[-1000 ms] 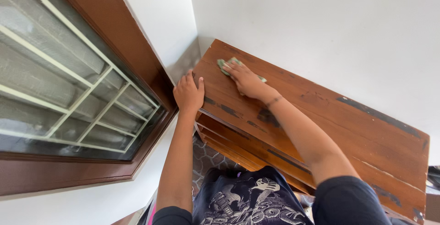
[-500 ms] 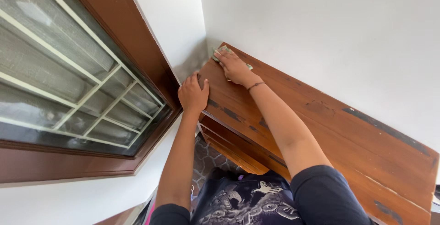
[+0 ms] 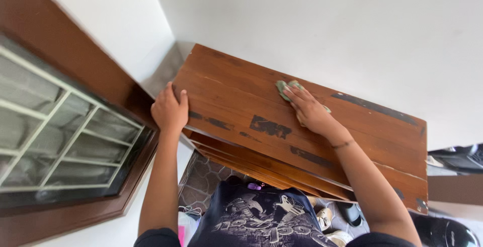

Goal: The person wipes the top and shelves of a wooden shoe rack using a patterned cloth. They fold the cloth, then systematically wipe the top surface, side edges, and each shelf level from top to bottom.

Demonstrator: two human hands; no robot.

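1. Since the earlier frame, the right hand (image 3: 311, 111) has been slid with the green cloth (image 3: 285, 87) from the far corner toward the middle of the wooden shelf top (image 3: 236, 83).
2. Fingers are laid flat, pressing the cloth; cloth protrudes beyond the fingertips.
3. Left hand (image 3: 169, 110) is curled over the shelf's near corner edge, beside the window frame (image 3: 75, 71).

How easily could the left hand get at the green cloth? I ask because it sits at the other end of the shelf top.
Probably yes. The left hand grips the shelf's corner, and bare wood lies between it and the cloth. Only the right hand pressing on the cloth is in the way.
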